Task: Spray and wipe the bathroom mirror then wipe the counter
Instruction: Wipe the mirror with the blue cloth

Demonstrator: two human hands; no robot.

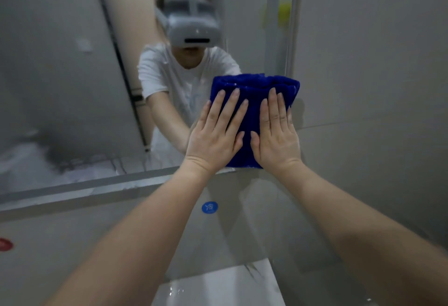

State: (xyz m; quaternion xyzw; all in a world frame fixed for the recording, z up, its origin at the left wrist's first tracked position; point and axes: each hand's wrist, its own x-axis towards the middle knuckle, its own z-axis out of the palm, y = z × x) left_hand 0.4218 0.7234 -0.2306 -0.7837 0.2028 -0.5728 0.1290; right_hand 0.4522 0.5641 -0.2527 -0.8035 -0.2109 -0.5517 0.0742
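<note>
A folded blue cloth [254, 87] lies flat against the lower right corner of the bathroom mirror [72, 75]. My left hand [215, 133] and my right hand [276, 133] press on it side by side, fingers straight and pointing up. The mirror shows a person in a white shirt wearing a grey headset. Wet streaks and hazy patches cover the mirror's lower left part. A strip of white marbled counter [218, 286] shows at the bottom of the view.
The mirror's right edge meets a grey tiled wall [375, 87]. Below the mirror the wall carries a round blue sticker [209, 207] and, at the far left, a red sticker [4, 244]. A yellow-green object [283, 12] shows blurred in the mirror's upper right.
</note>
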